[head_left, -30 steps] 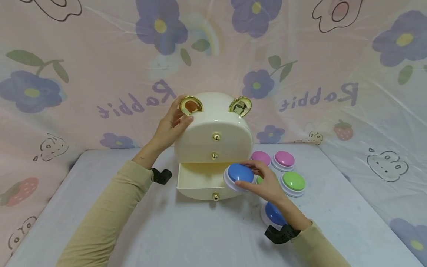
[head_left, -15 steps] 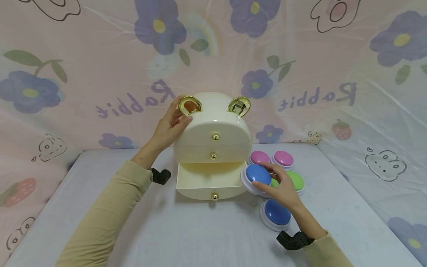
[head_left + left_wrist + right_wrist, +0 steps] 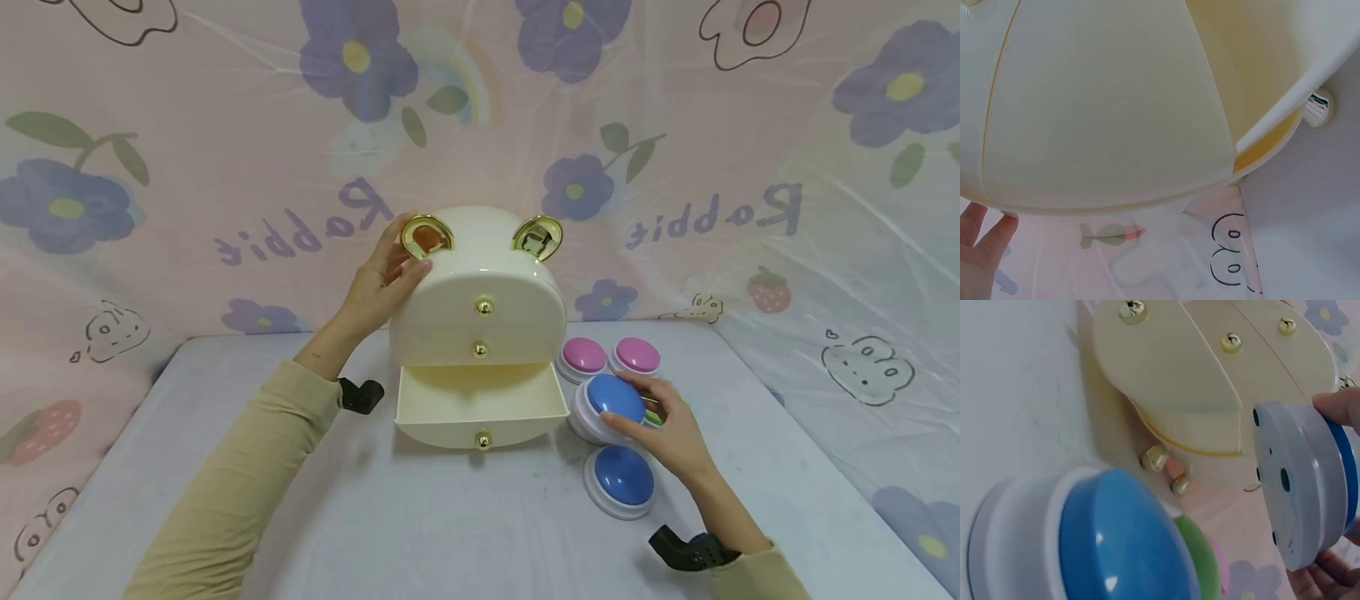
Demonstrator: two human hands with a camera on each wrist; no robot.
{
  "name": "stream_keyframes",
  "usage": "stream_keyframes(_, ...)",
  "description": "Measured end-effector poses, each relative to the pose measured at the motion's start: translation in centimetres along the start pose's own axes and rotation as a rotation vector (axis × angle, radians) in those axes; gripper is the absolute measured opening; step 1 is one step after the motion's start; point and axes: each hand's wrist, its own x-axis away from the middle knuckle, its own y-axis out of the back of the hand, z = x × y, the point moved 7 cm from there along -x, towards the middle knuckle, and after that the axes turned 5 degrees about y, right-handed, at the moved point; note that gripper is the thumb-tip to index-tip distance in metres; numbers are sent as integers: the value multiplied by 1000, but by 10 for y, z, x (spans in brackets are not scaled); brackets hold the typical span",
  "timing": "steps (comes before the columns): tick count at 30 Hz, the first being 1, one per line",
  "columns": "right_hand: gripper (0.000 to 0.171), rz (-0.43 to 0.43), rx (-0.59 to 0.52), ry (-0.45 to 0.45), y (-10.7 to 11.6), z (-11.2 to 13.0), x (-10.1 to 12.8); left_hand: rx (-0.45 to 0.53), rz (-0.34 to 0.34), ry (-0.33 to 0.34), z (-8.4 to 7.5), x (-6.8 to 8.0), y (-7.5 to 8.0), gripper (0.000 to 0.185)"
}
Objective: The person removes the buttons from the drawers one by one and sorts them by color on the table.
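A pale grey tabletop [image 3: 450, 517] fills the lower part. Behind and on both sides hangs a pink backdrop sheet [image 3: 225, 125], printed with purple flowers, strawberries, rabbit outlines and the word "Rabbit". The light is soft and even.

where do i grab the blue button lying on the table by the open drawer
Probably by its white rim, from above. The free blue button lies flat with its dome up, and the dome looks smooth and rounded, so fingers would likely slip there. Its near and right sides are clear; the right hand and the held button crowd the far side.
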Motion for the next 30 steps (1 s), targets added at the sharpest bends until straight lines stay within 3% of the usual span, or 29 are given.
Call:
stream_keyframes(9,63,11,42,-60,17,-13,10,-2,1,20,1,0,0,65)
stream_keyframes(19,69,131,131,-188,36,-31,14,1,6,16,0,0,-1,65)
stream_keyframes(30,75,210,347,-190,54,-37,15,-9,7,35,0,1,0,66)
